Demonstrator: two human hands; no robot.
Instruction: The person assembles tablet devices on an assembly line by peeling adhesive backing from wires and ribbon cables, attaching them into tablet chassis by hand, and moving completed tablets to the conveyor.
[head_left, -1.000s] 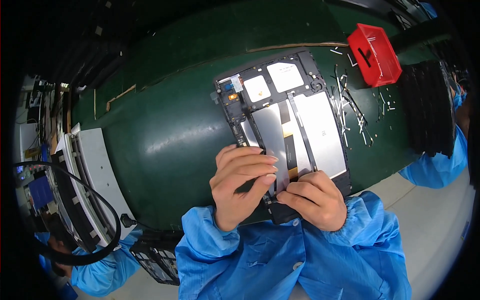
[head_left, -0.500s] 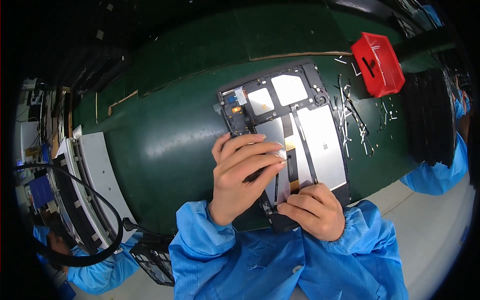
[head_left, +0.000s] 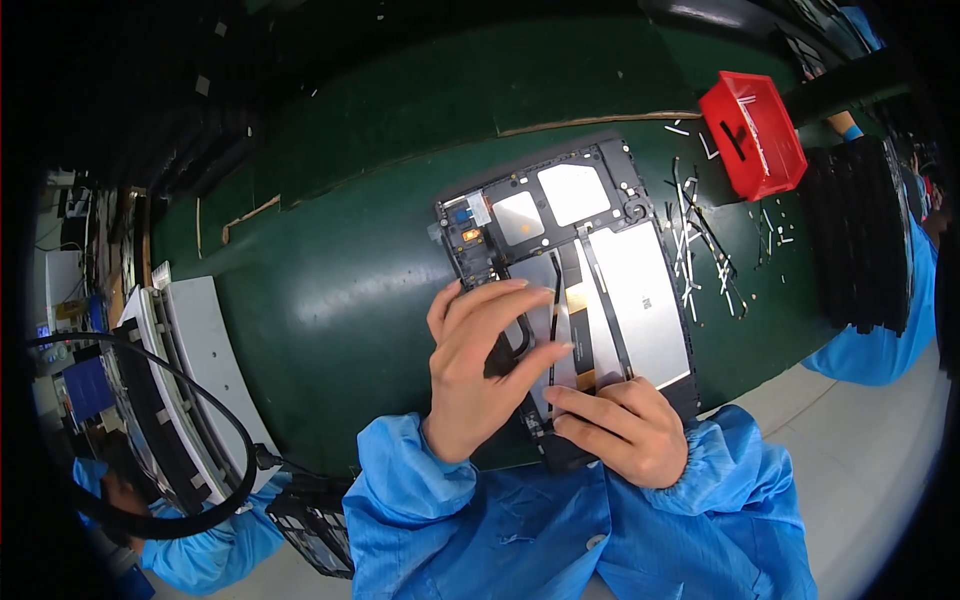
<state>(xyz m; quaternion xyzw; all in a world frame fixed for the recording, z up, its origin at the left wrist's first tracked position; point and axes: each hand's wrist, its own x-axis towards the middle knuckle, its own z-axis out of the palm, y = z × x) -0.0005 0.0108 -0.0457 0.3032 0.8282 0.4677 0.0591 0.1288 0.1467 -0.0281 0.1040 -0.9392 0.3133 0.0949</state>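
A tablet-like device housing (head_left: 520, 160) with a black frame and silvery panels lies tilted on the green table under both hands. Over its left part my left hand (head_left: 478, 350) is open, thumb and fingers curved apart beside a thin black flex strip (head_left: 556, 290). Close to that strip's lower end, my right hand (head_left: 630, 428) has its fingers drawn together, tips against the strip; the exact contact is partly hidden. A second dark strip (head_left: 608, 305) runs lengthwise along the housing, next to a black and gold flex cable (head_left: 580, 330).
Loose black and white strips (head_left: 700, 235) are scattered right of the housing, near a red bin (head_left: 755, 140). Stacked dark panels (head_left: 860, 235) stand at the far right. On the left are pale panels (head_left: 205, 350) and a thick black cable (head_left: 245, 450). Blue-sleeved people sit at both sides.
My left thumb and fingers have spread apart, and the flex strip between them now shows along the housing. The right fingertips have shifted slightly up along the strip.
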